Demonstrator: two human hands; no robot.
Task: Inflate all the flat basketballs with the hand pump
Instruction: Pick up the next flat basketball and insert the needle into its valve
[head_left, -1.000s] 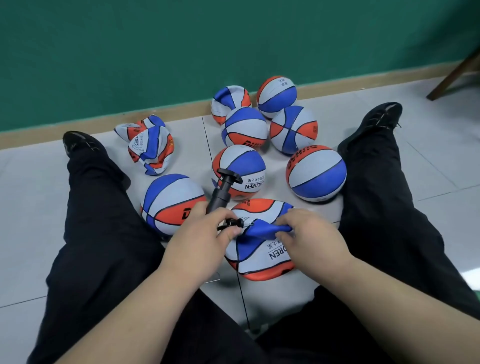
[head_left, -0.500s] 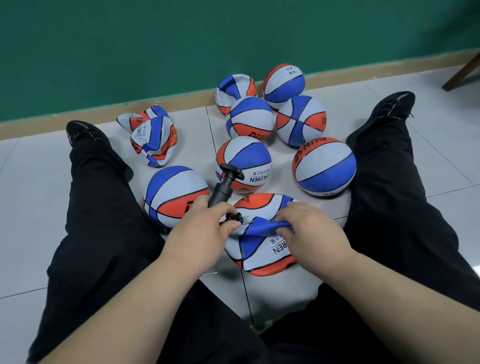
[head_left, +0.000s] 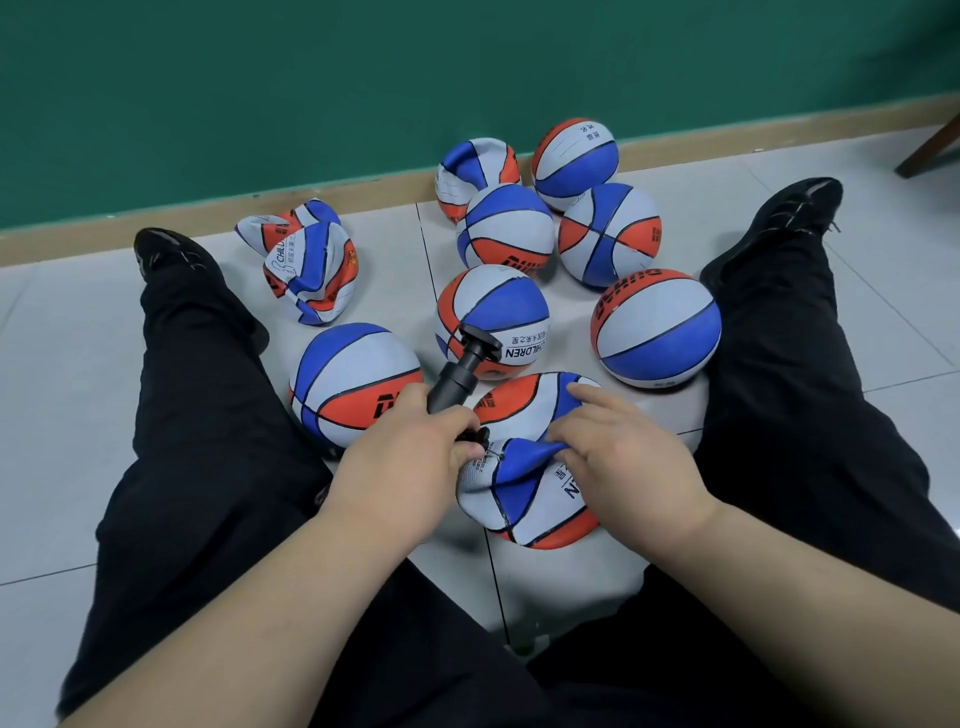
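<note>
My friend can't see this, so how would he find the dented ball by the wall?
Start at the green wall and the wooden strip along its foot. Two balls sit beside that strip; it is the left one. Its top is caved in and creased, while its right neighbour and the balls in front are round.

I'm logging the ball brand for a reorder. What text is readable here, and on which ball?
"CHILDREN", upside down, on the centre ball behind the pump.
"CHILD", the rest folded away, on the crumpled ball.
"N", the rest under the right hand, on the flat ball.
Black brand lettering on the left round ball and right round ball: cut off, unreadable.
Chinese characters: too small.
</note>
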